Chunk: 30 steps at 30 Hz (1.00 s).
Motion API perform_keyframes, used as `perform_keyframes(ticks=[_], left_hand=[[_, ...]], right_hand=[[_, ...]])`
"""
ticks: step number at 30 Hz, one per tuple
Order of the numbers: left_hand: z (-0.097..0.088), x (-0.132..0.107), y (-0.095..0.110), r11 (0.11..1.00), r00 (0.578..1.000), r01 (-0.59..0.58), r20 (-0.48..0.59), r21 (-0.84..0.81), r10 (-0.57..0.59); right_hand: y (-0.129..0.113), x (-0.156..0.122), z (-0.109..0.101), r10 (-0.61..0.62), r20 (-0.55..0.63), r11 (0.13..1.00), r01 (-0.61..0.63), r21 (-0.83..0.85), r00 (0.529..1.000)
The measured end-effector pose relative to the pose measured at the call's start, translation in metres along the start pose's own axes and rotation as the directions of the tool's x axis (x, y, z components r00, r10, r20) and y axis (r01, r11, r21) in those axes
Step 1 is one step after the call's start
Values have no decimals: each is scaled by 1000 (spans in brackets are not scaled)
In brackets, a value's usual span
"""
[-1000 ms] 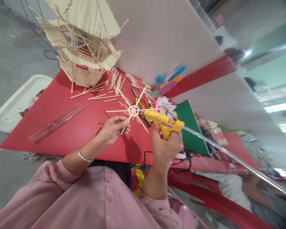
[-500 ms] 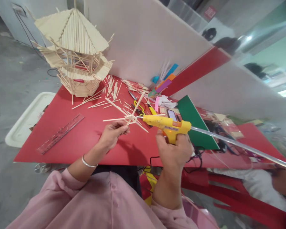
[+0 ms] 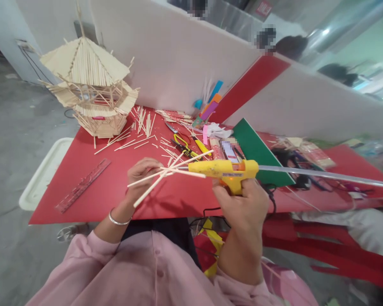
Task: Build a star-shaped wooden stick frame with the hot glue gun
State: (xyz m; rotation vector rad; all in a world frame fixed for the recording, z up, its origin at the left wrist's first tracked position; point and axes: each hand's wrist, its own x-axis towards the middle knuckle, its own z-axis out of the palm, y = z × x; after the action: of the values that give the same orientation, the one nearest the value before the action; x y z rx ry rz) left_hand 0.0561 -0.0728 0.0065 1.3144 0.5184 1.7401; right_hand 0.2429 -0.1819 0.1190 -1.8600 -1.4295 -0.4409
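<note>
My left hand (image 3: 142, 175) pinches a small frame of crossed wooden sticks (image 3: 153, 188), held above the red table (image 3: 115, 199). The sticks fan out from one joint in several directions. In my right hand (image 3: 242, 204) is a yellow hot glue gun (image 3: 223, 170), gripped by its handle. Its nozzle meets or lies just beside the joint of the sticks; whether they touch I cannot tell. A long clear glue stick (image 3: 322, 172) runs out of the gun's back to the right.
A stick-built pagoda model (image 3: 95, 89) stands at the back left, with loose sticks (image 3: 143, 121) beside it. A clear ruler (image 3: 83, 185) lies at left. Pliers (image 3: 187, 149), scissors (image 3: 175, 132), a phone (image 3: 229, 151) and a green board (image 3: 258, 153) lie beyond my hands.
My left hand has turned the stick frame, so its arms now point toward me and to the right. The glue gun's nozzle stays at the joint. My view has shifted slightly.
</note>
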Motion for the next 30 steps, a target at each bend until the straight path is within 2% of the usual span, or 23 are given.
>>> perform_keyframes(ticks=[5, 9, 12, 15, 19, 25, 30], left_hand=[[-2, 5, 5, 967, 974, -226, 40, 115, 223], [-7, 10, 10, 875, 896, -443, 128, 193, 425], [-11, 15, 16, 793, 833, -553, 212, 256, 512], [-13, 21, 20, 738, 791, -610, 276, 289, 546], [-12, 26, 23, 690, 759, -649, 330, 320, 561], [-8, 30, 27, 651, 721, -690, 385, 318, 576], [-7, 32, 26, 643, 712, -697, 408, 318, 571]], right_hand=[[7, -3, -10, 0, 38, 1000, -1, 30, 999], [12, -3, -15, -8, 49, 999, 6, 47, 999], [15, -3, -17, -25, 35, 998, 23, 55, 999], [18, -2, -18, -48, 29, 996, 46, 73, 998], [22, -1, -18, -37, 25, 996, 35, 87, 999], [26, -1, -17, -14, 46, 998, 11, 62, 999], [26, -1, -16, -10, 64, 998, 6, 59, 998]])
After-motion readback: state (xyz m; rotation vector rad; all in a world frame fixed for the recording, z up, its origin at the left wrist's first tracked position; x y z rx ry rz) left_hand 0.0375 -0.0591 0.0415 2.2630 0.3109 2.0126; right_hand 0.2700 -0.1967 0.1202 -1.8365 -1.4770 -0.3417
